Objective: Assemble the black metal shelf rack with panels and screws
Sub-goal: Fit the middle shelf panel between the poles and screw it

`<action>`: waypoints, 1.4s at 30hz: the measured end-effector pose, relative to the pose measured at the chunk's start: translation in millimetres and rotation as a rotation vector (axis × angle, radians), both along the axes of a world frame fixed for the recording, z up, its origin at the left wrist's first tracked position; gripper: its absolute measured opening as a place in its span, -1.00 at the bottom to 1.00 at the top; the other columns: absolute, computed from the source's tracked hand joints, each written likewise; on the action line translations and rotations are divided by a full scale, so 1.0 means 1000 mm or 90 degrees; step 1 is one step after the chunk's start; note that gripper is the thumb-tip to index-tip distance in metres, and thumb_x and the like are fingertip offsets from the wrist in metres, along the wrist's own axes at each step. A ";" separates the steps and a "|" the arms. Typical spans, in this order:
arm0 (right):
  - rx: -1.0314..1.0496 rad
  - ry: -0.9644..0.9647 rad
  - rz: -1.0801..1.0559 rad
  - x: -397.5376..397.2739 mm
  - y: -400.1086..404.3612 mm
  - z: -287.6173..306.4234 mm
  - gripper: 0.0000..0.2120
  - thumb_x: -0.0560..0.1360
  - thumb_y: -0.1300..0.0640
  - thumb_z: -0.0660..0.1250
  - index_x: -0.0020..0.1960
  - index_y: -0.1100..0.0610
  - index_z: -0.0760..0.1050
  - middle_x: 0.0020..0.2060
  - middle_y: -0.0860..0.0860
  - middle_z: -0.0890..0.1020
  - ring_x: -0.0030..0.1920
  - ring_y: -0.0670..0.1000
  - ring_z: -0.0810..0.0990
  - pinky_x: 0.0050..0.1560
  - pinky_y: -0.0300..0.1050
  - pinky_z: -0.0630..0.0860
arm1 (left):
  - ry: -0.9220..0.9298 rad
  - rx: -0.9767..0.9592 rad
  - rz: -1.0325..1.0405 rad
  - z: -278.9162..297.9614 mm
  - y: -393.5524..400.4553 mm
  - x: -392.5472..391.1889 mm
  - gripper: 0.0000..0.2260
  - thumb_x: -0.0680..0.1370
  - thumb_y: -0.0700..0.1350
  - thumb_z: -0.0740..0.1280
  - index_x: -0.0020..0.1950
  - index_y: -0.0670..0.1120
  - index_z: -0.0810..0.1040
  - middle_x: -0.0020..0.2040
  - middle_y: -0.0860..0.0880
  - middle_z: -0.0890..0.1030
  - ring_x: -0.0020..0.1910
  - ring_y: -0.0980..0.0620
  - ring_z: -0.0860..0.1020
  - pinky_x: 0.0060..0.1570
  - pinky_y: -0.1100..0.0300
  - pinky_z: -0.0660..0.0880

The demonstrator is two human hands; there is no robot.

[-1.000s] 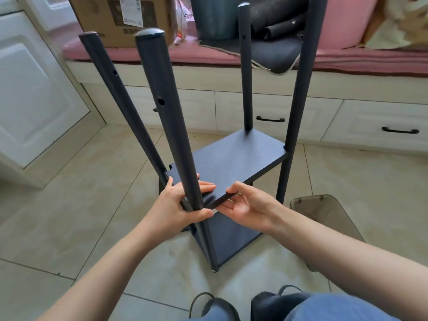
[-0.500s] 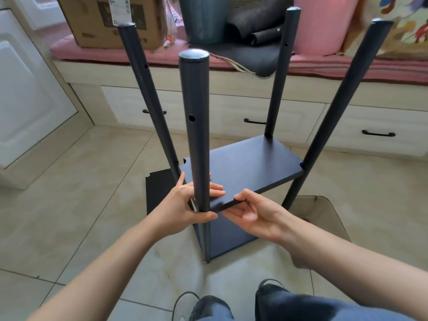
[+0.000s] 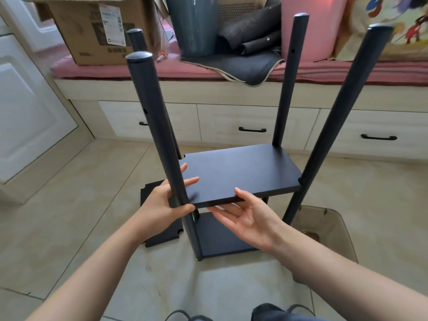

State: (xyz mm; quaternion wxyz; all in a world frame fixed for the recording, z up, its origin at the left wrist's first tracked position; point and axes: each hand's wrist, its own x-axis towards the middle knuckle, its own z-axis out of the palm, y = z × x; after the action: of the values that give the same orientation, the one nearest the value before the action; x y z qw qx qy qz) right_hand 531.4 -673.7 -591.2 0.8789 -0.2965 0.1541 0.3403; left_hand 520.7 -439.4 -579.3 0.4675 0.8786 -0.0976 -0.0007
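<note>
Rack (image 3: 231, 181) standing on the tile floor (image 3: 69, 205) in front of me, four black posts up, one panel low at the base, a second panel (image 3: 240, 172) raised between the posts. My left hand (image 3: 162, 205) grips the near-left post (image 3: 159, 140) at that panel's corner: thumb curled round the front of the post, fingers stretched flat over the panel top behind it. My right hand (image 3: 250, 218) sits palm-up under the panel's near edge, fingers apart and straight, thumb tip pressing on the top face; nothing clamped there.

Against half a second ago: right hand has opened out, from a pinch on the panel edge to this flat support beneath it. Left grip on the post unchanged. Panel now lies closer to level, and the posts have swung, the near-left one leaning left where it stood almost straight.

A spare panel (image 3: 159, 228) with notched corners lies flat on the floor, left of the base. A brownish plastic tub (image 3: 324, 232) sits on the floor to the right, just behind the near-right post (image 3: 335, 126).
</note>
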 end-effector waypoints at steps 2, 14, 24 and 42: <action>-0.001 0.001 -0.035 0.003 -0.013 0.000 -0.62 0.61 0.10 0.27 0.35 0.28 0.42 0.17 0.32 0.62 0.16 0.31 0.63 0.18 0.08 0.53 | 0.022 -0.023 0.025 -0.003 -0.002 0.001 -0.39 0.50 -0.25 0.50 0.37 0.32 0.46 0.36 0.68 0.11 0.26 0.70 0.18 0.16 0.64 0.29; -0.082 -0.009 -0.116 0.009 -0.043 0.011 -0.69 0.66 0.15 0.20 0.36 0.27 0.41 0.09 0.33 0.64 0.05 0.31 0.68 0.02 0.13 0.59 | 0.038 -0.005 0.146 -0.007 -0.012 0.002 -0.22 0.46 -0.28 0.53 0.56 0.15 0.26 0.35 0.12 0.50 0.28 0.13 0.50 0.22 0.33 0.42; -0.185 -0.057 -0.061 -0.001 -0.077 0.008 -0.81 0.62 0.21 0.26 0.15 0.33 0.43 0.07 0.30 0.66 0.05 0.22 0.70 -0.08 -0.03 0.68 | 0.055 0.013 0.166 0.010 0.002 0.032 -0.47 0.36 -0.32 0.59 0.25 0.05 0.59 0.39 0.11 0.49 0.20 0.08 0.57 0.18 0.23 0.49; -0.757 -0.583 -0.079 0.015 -0.134 0.093 -0.70 0.58 0.15 0.35 0.28 -0.06 0.47 0.08 -0.04 0.65 -0.02 -0.01 0.69 0.04 0.02 0.65 | 0.466 -0.686 0.287 0.010 -0.169 0.017 -0.90 0.60 -0.18 0.38 0.08 -0.19 0.57 0.13 -0.21 0.64 0.13 -0.14 0.62 0.25 -0.02 0.45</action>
State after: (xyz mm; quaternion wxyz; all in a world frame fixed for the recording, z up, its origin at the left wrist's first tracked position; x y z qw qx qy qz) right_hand 546.9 -807.3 -498.5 0.5646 -0.8237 -0.0523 -0.0078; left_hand 538.2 -608.7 -569.0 0.8306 0.4659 0.2646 -0.1517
